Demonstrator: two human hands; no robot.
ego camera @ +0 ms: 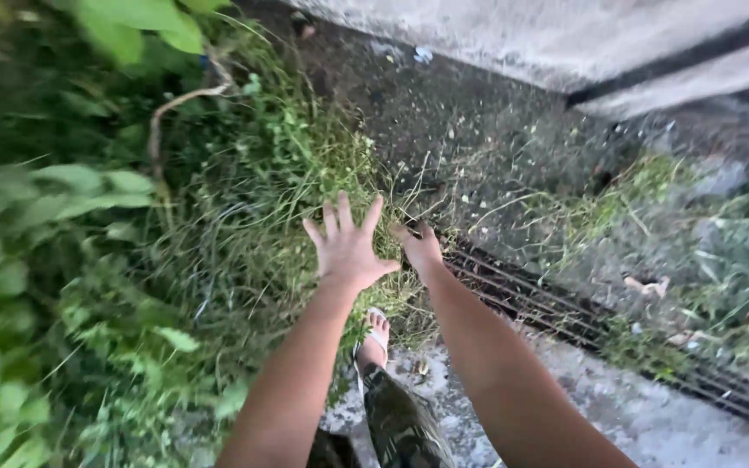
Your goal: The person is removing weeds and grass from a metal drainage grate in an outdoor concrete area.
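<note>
Head view shows the left hand (346, 247) spread wide and the right hand (420, 250) loosely curled, neither grasping anything, both reaching into the grass (270, 234) beside the drain grate (548, 303); gripping low near the roots would work best.

Concrete ground (444, 113): grass clumps (244, 234), metal drain grate (565, 303), scattered clippings.

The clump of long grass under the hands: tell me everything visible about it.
The clump of long grass is a tangled mound of thin green and straw-coloured blades, leaning over the paving edge beside a metal drain grate. The left hand, fingers spread, is over it; the right hand reaches into its edge. Contact is blurred.
</note>
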